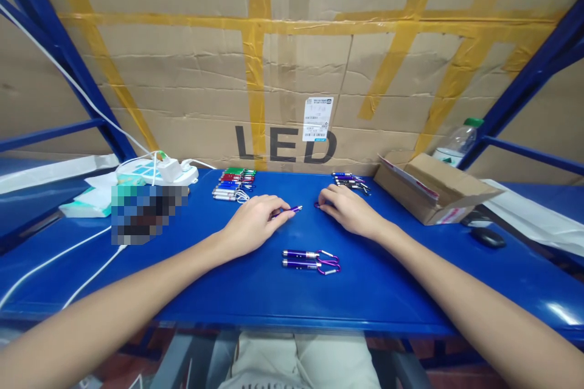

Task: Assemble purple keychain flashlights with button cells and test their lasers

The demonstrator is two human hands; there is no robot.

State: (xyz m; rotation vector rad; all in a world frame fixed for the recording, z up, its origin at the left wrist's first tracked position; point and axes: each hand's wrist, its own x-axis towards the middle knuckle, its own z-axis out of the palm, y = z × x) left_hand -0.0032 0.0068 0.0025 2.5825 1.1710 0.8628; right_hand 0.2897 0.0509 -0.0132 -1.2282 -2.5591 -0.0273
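My left hand (255, 220) pinches a small purple penlight (294, 209) between thumb and fingers, its metal tip pointing right. Just across a gap, my right hand (347, 209) is closed on a small purple piece (316, 205), which looks like a carabiner clip; most of it is hidden by the fingers. Nearer to me, two purple penlights (300, 264) lie side by side on the blue table (219, 298), with purple carabiners (331, 267) at their right ends. Behind my left hand lies a row of green, red, blue and silver penlights (233, 183); blue and black ones (350, 182) lie behind my right.
An open cardboard box (429, 194) stands at right, with a black mouse-like object (488, 237) before it and a plastic bottle (456, 143) behind. A white power strip (182, 173) and cables lie at left. A large taped carton (196, 85) walls off the back.
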